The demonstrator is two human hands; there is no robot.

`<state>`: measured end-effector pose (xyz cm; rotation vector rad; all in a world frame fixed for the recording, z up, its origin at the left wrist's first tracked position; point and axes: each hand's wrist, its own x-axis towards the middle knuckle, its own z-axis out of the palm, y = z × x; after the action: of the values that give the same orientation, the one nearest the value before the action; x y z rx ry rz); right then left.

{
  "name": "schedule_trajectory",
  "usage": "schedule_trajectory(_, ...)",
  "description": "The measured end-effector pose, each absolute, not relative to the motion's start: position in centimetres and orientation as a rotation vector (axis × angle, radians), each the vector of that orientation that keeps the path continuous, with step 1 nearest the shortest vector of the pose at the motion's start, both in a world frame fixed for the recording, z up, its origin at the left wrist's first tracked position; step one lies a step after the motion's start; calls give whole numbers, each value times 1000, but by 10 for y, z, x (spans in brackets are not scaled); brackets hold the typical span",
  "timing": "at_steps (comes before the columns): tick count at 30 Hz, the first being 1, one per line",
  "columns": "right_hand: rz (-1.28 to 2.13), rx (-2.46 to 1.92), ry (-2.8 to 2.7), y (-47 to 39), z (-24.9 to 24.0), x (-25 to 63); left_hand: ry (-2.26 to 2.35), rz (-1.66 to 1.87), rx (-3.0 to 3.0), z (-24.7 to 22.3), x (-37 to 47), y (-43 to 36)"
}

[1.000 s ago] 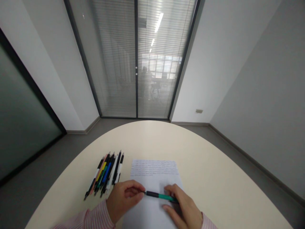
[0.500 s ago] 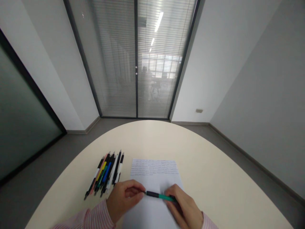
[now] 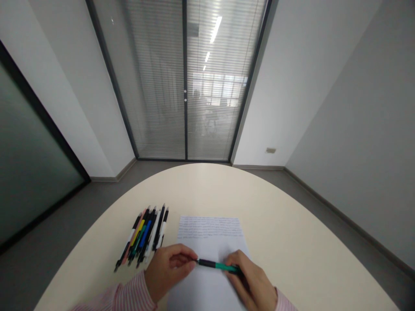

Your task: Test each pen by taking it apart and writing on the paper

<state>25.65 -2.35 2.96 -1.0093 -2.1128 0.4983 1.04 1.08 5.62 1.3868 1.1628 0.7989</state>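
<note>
The green-and-black pen (image 3: 209, 264) lies crosswise over the sheet of paper (image 3: 205, 291), a hand at each end, apparently so that tip and barrel are both steadied. The left hand (image 3: 164, 268) pinches the metal tip, thumb and fingers (image 3: 185, 251) almost meeting on it. The right hand (image 3: 254, 278) curls around the green end, fingers closed on the barrel, though from where I stand its knuckles hide the exact contact. The sheet's handwriting (image 3: 209, 227) fills the far end, with the blank part beneath the hands. Just left of the paper, a cluster of other pens (image 3: 145, 235) lies side by side, tips pointing away, probably gathered there to be off the page yet within easy reach. Everything rests on the pale, rounded worktop (image 3: 292, 242); beyond stands a glass partition (image 3: 162, 95) with blinds.
</note>
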Motion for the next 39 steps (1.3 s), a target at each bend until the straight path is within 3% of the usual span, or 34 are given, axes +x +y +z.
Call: schedule_trajectory(39, 456, -1026, -2104, -24, 30, 256, 1154, 831, 1432, 57, 12, 11)
